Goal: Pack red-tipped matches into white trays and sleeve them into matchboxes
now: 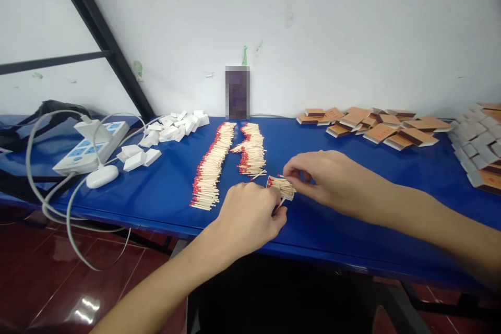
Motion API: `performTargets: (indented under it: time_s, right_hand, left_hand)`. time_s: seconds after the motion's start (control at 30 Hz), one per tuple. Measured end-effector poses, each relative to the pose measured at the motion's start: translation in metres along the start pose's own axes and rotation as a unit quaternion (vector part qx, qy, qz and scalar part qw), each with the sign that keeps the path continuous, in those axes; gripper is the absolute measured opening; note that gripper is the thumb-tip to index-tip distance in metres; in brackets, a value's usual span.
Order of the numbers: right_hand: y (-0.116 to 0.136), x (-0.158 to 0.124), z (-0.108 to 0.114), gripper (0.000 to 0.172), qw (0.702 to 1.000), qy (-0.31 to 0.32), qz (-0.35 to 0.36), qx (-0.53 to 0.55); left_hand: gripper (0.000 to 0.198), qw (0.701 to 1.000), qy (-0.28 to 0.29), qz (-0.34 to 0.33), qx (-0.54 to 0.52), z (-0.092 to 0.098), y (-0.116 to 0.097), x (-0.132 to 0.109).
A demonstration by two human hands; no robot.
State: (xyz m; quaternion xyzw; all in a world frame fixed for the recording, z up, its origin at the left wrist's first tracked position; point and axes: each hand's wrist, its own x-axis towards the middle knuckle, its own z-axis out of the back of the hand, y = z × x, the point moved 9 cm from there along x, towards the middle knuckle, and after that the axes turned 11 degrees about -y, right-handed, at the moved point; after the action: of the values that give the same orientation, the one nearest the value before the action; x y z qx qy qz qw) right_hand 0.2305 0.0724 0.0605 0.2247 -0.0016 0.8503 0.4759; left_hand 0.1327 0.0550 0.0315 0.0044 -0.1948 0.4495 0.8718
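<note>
A small white matchbox tray [290, 198] filled with red-headed matches [281, 185] sits on the blue table. My left hand [250, 214] is closed at the tray's near left side, its thumb and fingers gripping the edge. A pale stick or edge shows by those fingertips; which it is I cannot tell. At the tray's far right, my right hand [324, 177] pinches a match [282, 176] over the other matches. Beyond the tray lie two long rows of loose matches: a left row [211, 167] and a shorter right row [252, 151], with one stray match near its end.
White empty trays [178, 128] are heaped at the back left, beside a power strip [92, 148] with looping cables. Orange matchbox sleeves [379, 132] lie scattered at the back right. Stacked matchboxes [479, 141] stand at the far right. A blurred dark object [237, 93] leans on the wall.
</note>
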Motion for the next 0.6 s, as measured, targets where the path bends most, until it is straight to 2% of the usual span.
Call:
performTargets:
  time_s: [0.1,0.33,0.6]
  right_hand:
    - [0.004,0.006,-0.007,0.011,1.0,0.002,-0.009,0.015]
    - [0.016,0.002,-0.007,0.015,0.999,-0.016,0.052,0.006]
    - [0.02,-0.004,-0.005,0.017,0.996,-0.028,0.082,-0.011]
  left_hand:
    - [0.022,1.0,0.005,-0.005,-0.016,-0.002,0.001,-0.001]
    - [0.016,0.998,0.023,-0.036,-0.039,-0.002,0.002,-0.011]
    - [0.011,0.996,0.05,-0.016,-0.078,0.013,0.021,-0.019]
